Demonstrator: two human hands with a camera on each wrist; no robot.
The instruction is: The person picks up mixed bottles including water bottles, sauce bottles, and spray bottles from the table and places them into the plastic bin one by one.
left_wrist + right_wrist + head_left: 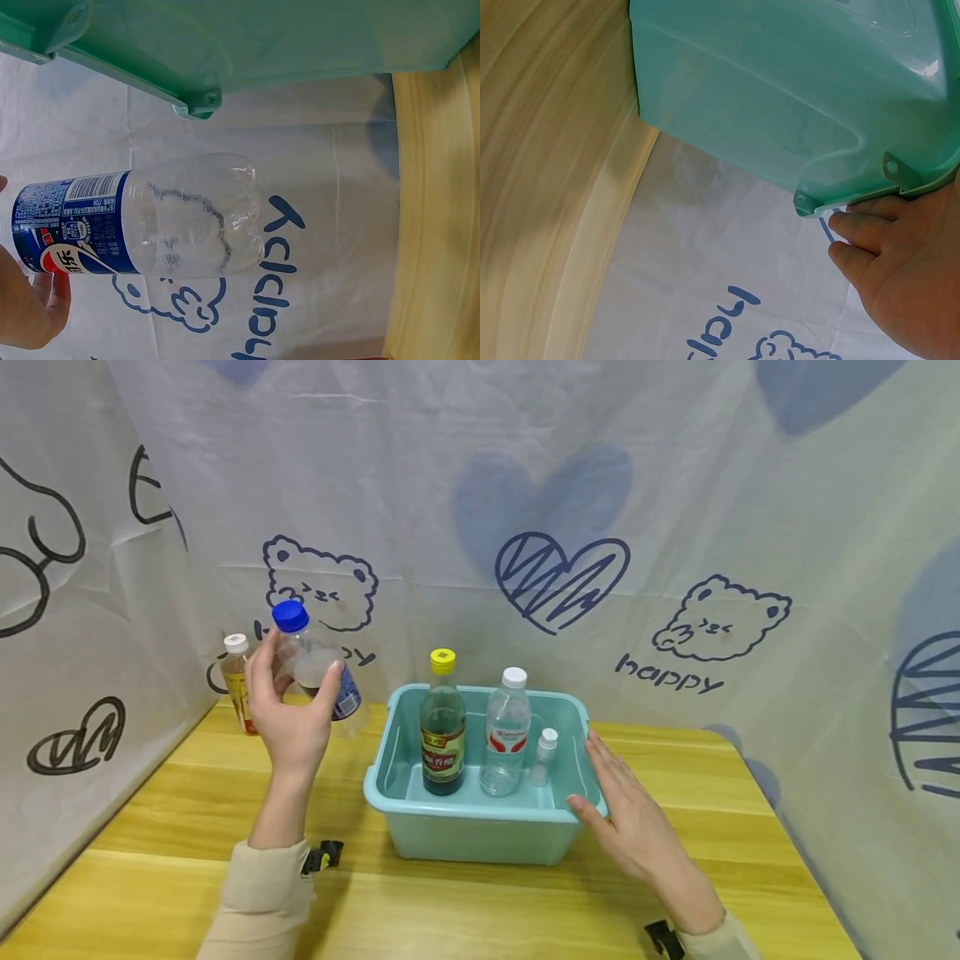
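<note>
Turquoise plastic is forming an open tub, which is sitting on a yellow wood-grain table in the head view. Inside it, from left to right, a yellow-capped bottle, a white-capped clear bottle and a small bottle are standing. Left of the tub, a person's left hand is gripping a blue-capped clear bottle, its thumb and curling fingers pressing on opposite sides. That bottle is tilting in the air, apart from the tub. Farther left, a yellow-labelled bottle is standing near the table's far edge. The right hand is resting at the tub's right rim, its fingers lying straight, its thumb spreading towards the near corner. Pale printed cloth is hanging behind.

In the left wrist view, the blue-capped clear bottle is showing its blue label and barcode, with the left hand holding it and the tub looming near.

In the right wrist view, the right hand's fingers are touching the tub's rim from outside, gripping nothing.
</note>
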